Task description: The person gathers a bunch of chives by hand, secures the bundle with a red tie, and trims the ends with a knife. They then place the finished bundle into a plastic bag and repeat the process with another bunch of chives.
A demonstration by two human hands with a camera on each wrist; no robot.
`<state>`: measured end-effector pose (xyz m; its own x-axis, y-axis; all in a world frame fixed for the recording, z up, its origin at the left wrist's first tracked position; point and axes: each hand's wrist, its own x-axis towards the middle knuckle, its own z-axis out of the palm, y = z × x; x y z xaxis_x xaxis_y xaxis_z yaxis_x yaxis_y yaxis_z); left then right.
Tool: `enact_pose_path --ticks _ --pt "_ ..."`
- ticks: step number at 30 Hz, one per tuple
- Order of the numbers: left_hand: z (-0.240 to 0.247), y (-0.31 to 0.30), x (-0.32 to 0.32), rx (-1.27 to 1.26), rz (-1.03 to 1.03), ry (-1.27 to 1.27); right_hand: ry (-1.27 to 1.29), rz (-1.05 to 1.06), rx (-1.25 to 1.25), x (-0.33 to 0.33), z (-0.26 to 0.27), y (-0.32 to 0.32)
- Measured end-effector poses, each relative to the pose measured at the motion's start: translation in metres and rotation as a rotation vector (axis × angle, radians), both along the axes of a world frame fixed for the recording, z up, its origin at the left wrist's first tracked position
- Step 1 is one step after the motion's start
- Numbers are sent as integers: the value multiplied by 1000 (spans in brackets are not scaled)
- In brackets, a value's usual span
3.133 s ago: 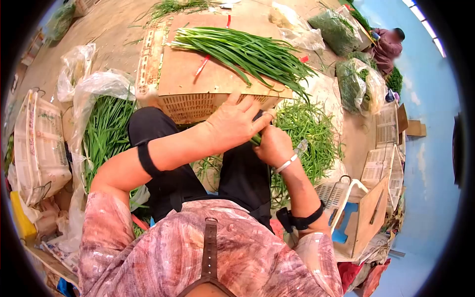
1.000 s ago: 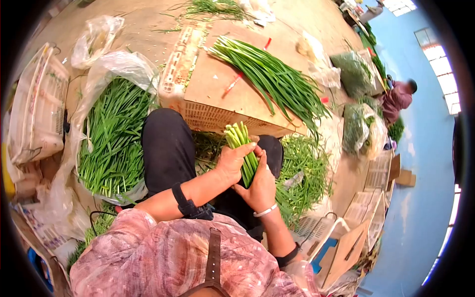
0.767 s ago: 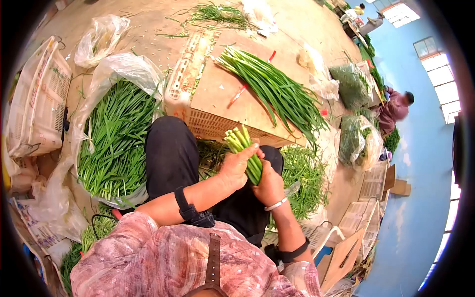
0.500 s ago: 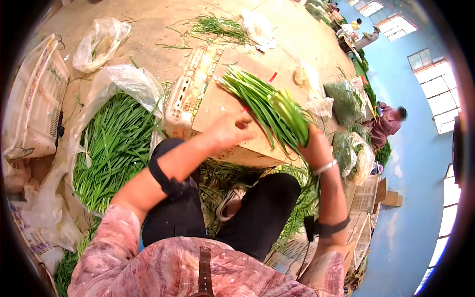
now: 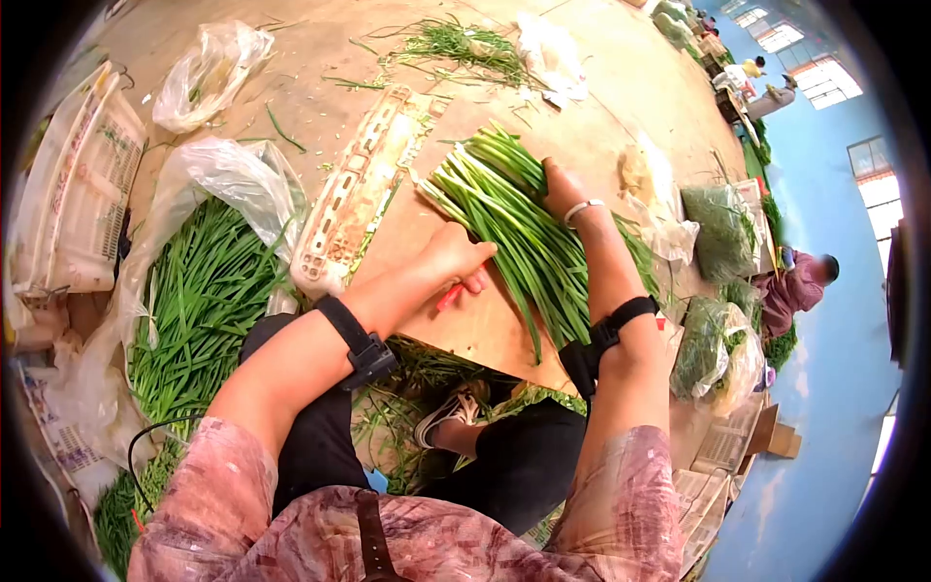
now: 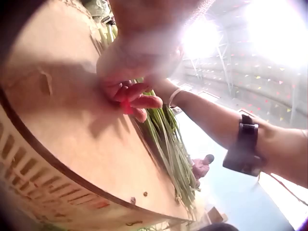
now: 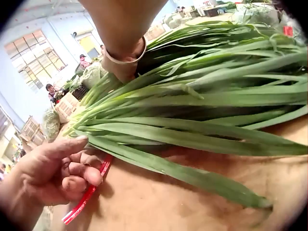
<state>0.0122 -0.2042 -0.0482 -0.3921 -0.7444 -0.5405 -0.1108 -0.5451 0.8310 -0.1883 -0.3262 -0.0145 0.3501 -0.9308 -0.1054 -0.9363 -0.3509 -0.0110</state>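
Observation:
A pile of garlic chives (image 5: 524,252), pale at the stem ends, lies across a wooden board (image 5: 407,228). At the pile's far side my right hand (image 5: 568,190) grips a smaller bunch laid onto it; its fingers are mostly hidden behind leaves in the right wrist view. My left hand (image 5: 451,257) is at the near side, close to the stems. Its curled fingers hold a red tie strip (image 7: 89,195), whose free end hangs down over the board. The left wrist view shows the same strip (image 6: 127,107) between the fingers.
Under the board stands a pale plastic crate (image 5: 335,209). At left, a clear bag (image 5: 228,165) holds more chives, beside stacked crates (image 5: 82,184). Full bags (image 5: 718,233) stand at right near a seated person (image 5: 793,291). Loose trimmings (image 5: 461,48) lie on the floor beyond.
My right hand has carried the small bunch from over my lap forward onto the pile. My left hand has let go of that bunch and taken the red tie strip.

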Motion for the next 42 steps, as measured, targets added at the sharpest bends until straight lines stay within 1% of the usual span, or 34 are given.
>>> enact_pose_path --ticks 2,3,4,6,7,8,9,11,14,16,17,19,20,22,23,24,25,26,27,28,29,30,32,33,34,35,36,38,39,40,41,42 --pt "6 2 -6 50 21 -9 -28 87 -19 3 -12 2" --pt "7 4 -10 81 72 20 -71 35 62 5 -9 4" --pt "7 4 -14 112 121 51 -71 42 66 7 -7 8" --pt "7 1 -18 147 139 82 -45 142 100 12 -2 16" --pt "11 -1 -18 182 121 51 7 147 115 15 1 19" --pt "13 -2 -18 216 103 20 7 152 116 16 3 21" --pt "9 -1 -21 216 157 54 21 179 127 17 4 20" --pt "2 1 -22 210 189 77 32 222 138 21 5 18" --pt "0 1 -23 194 212 98 27 185 143 22 6 16" --pt "4 3 -22 206 219 88 131 211 164 27 12 17" --pt "3 4 -23 206 225 86 129 217 163 29 16 17" --pt "2 5 -24 162 239 108 168 200 278 30 22 13" --pt "1 5 -23 162 251 108 168 212 277 28 22 10" --pt "2 7 -21 182 176 113 84 228 437 23 20 -2" --pt "-11 6 -26 158 231 143 63 255 453 18 21 -4" --pt "-9 7 -24 272 202 183 96 194 540 28 40 2" --pt "-10 9 -24 184 236 192 141 150 593 30 49 1" --pt "7 12 -16 123 201 181 -72 167 655 23 51 0" --pt "9 12 -12 149 186 100 -133 290 624 6 34 -13" --pt "14 15 -11 161 273 148 -163 305 669 7 40 -10" --pt "15 16 -6 125 260 116 -254 262 670 9 30 -7" --pt "17 14 -10 86 208 97 -341 178 660 -1 23 -4" --pt "0 11 -16 89 171 101 -517 108 593 17 21 35" --pt "-2 12 -19 111 198 130 -379 49 357 26 12 56" --pt "1 10 -20 147 204 98 -233 -2 126 32 -1 72" --pt "8 9 -16 149 119 73 -165 23 -35 32 -12 83" --pt "6 9 -15 111 81 41 -97 59 -190 32 -19 90" --pt "6 8 -13 109 56 49 -160 47 -123 30 -19 86" --pt "-4 4 -10 125 -2 111 -127 26 -113 31 -20 85" --pt "1 -1 -1 138 -60 174 -103 -19 -99 34 -17 87" --pt "7 -6 8 78 -142 71 -75 -36 -126 37 -17 89" --pt "-30 -19 10 -142 -309 -5 -45 -50 -149 39 -17 91"
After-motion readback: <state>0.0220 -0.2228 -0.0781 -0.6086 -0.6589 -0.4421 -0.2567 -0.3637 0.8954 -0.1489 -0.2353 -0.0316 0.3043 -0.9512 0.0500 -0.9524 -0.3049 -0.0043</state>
